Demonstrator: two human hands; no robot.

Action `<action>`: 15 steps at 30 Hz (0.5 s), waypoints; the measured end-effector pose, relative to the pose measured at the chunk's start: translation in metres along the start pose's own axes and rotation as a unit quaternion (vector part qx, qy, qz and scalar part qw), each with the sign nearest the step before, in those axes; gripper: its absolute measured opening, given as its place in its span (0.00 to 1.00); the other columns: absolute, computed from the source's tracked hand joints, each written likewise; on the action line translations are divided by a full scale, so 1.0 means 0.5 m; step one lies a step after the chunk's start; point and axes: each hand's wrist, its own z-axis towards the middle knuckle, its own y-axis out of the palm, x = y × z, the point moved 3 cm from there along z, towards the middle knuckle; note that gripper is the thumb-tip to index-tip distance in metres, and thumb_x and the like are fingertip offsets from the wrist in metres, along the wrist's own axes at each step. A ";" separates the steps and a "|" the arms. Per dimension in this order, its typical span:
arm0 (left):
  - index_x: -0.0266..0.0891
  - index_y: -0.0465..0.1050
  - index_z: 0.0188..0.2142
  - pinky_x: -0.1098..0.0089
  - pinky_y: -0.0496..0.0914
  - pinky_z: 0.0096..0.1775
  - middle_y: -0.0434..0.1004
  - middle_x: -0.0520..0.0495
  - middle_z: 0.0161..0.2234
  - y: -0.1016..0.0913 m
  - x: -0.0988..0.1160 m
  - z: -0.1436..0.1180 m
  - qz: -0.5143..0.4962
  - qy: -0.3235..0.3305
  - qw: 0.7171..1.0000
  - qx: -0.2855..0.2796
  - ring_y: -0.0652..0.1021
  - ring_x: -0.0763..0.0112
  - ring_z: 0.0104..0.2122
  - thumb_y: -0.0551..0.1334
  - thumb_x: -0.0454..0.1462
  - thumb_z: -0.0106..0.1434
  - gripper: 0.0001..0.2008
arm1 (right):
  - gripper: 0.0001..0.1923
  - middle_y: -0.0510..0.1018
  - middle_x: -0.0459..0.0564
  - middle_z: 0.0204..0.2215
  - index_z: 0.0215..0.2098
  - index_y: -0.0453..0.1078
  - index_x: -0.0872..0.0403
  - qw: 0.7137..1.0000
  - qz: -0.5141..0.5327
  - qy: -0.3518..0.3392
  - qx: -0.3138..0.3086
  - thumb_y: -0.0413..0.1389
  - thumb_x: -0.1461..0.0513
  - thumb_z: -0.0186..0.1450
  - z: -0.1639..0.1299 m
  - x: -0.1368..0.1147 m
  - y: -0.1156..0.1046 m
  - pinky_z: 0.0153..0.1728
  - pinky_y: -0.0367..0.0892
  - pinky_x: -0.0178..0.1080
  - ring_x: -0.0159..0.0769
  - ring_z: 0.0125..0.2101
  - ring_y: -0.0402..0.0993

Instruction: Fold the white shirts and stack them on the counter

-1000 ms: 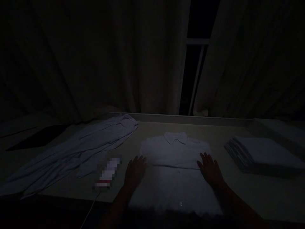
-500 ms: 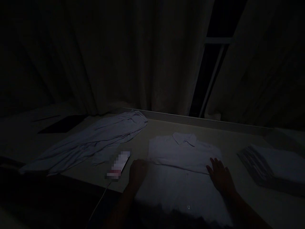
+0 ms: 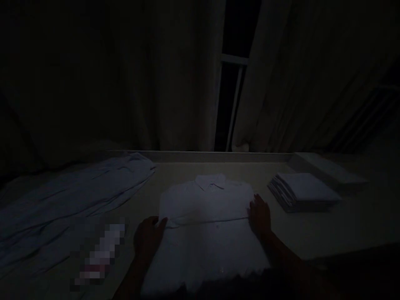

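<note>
Head camera: in dim light I saw a pale shirt [image 3: 200, 248] lying on the surface [image 3: 315, 233], near and central, its collar [image 3: 210, 182] toward the far side. The left hand [image 3: 148, 237] met its left edge, thumb apart from the fingers; the right hand [image 3: 261, 214] lay against its right edge, fingers fairly close together. Whether either pinched cloth, I could not tell. I judged the shirt light, soft and limp, quick to crease but hardly fragile, and best held at both ends of its crosswise fold [image 3: 208, 221]. A folded stack [image 3: 308, 189] sat to the right, a rumpled garment [image 3: 78, 187] to the left.
</note>
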 end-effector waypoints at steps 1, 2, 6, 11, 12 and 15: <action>0.38 0.73 0.41 0.60 0.68 0.43 0.78 0.39 0.42 0.009 -0.007 0.011 0.000 -0.012 1.000 -0.014 0.76 0.54 0.43 0.53 0.55 0.60 0.25 | 0.28 0.64 0.63 0.59 0.61 0.57 0.62 0.998 0.033 0.045 0.041 0.37 0.53 0.70 0.000 0.026 -0.012 0.58 0.54 0.52 0.45 0.60 0.58; 0.39 0.72 0.41 0.60 0.69 0.41 0.78 0.40 0.41 0.015 -0.014 0.020 0.000 -0.023 0.999 -0.030 0.77 0.54 0.41 0.53 0.56 0.59 0.25 | 0.28 0.66 0.64 0.57 0.60 0.58 0.63 0.991 0.060 0.091 0.074 0.37 0.54 0.70 -0.003 0.054 -0.025 0.56 0.58 0.51 0.46 0.57 0.62; 0.42 0.72 0.39 0.61 0.69 0.35 0.79 0.42 0.39 0.022 -0.028 0.046 0.004 -0.049 0.996 -0.068 0.78 0.54 0.37 0.52 0.58 0.58 0.26 | 0.23 0.73 0.62 0.48 0.53 0.65 0.61 0.980 0.097 0.148 0.086 0.44 0.56 0.67 -0.027 0.141 -0.066 0.49 0.66 0.49 0.47 0.48 0.70; 0.42 0.71 0.41 0.61 0.69 0.34 0.79 0.43 0.40 0.016 -0.020 0.047 0.020 -0.075 0.995 -0.069 0.78 0.54 0.36 0.53 0.60 0.57 0.27 | 0.21 0.73 0.58 0.50 0.54 0.67 0.57 0.994 0.074 0.067 0.050 0.46 0.56 0.68 -0.045 0.129 -0.077 0.52 0.63 0.48 0.44 0.51 0.68; 0.42 0.71 0.43 0.61 0.69 0.34 0.79 0.43 0.40 0.012 -0.014 0.042 0.015 -0.070 0.996 -0.054 0.78 0.55 0.36 0.53 0.59 0.58 0.27 | 0.21 0.72 0.57 0.52 0.55 0.66 0.56 0.998 0.057 0.022 0.030 0.46 0.56 0.68 -0.048 0.114 -0.072 0.54 0.62 0.48 0.44 0.53 0.67; 0.39 0.69 0.49 0.59 0.70 0.42 0.77 0.41 0.44 -0.004 0.016 0.022 0.017 0.028 0.999 0.036 0.77 0.56 0.41 0.51 0.53 0.63 0.25 | 0.20 0.71 0.55 0.56 0.56 0.67 0.53 0.994 -0.015 -0.096 -0.048 0.45 0.58 0.69 -0.060 0.077 -0.051 0.57 0.57 0.50 0.44 0.57 0.63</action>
